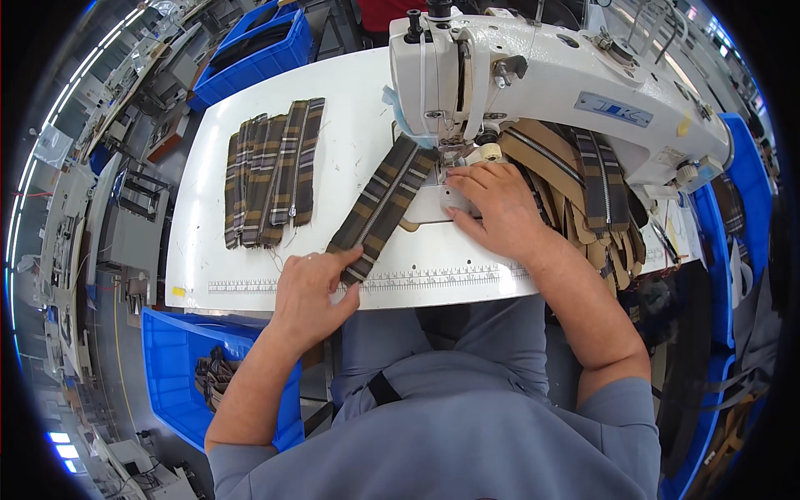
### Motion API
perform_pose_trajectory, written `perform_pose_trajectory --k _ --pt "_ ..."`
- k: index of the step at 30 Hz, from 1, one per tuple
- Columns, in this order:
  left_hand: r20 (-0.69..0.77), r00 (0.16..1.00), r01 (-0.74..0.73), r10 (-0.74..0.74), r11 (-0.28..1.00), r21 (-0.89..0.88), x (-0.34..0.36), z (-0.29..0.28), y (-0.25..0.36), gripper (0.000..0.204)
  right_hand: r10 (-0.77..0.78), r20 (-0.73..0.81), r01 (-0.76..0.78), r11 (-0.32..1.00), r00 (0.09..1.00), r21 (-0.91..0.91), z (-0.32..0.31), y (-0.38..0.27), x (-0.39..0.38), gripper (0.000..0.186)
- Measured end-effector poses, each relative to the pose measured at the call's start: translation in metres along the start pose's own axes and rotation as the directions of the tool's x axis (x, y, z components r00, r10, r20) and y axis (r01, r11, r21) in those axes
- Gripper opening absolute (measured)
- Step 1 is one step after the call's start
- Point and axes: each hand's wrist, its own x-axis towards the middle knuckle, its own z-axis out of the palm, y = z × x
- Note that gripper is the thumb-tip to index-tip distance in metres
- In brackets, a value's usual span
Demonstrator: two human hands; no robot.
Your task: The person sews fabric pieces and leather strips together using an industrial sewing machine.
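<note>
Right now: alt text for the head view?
Person at a white sewing machine, left hand on the near end of a plaid zipper strip, right hand near its far end. Similar strips lie left; a heap of brown and plaid pieces lies right.

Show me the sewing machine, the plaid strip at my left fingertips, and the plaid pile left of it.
Sewing machine [546, 77]: head view, on its white arm.
Plaid strip [382, 202]: head view, midway along its length.
Plaid pile [273, 173]: head view, near its middle.
</note>
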Motion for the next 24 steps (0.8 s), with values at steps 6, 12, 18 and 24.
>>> perform_pose_trajectory --k 6,12,18,24 --pt "-0.143 0.977 -0.156 0.155 0.988 0.007 0.007 0.004 0.000 0.037 0.021 -0.046 -0.021 1.000 0.999 0.005 0.001 -0.001 0.001 0.028" --pt "-0.152 0.973 -0.184 0.172 0.981 -0.067 0.043 0.024 0.002 0.030 0.030 -0.034 -0.029 0.999 0.999 0.035 0.004 -0.002 0.001 0.023" --pt "0.026 0.999 -0.031 0.032 0.998 -0.050 0.011 -0.010 -0.002 0.044 0.030 -0.056 -0.029 0.999 0.998 0.013 0.002 0.001 -0.002 0.023" --pt "0.081 0.987 -0.106 0.140 0.939 -0.326 -0.019 0.002 -0.010 0.028 0.039 -0.114 -0.035 0.999 0.993 0.031 -0.005 -0.004 0.001 0.025"
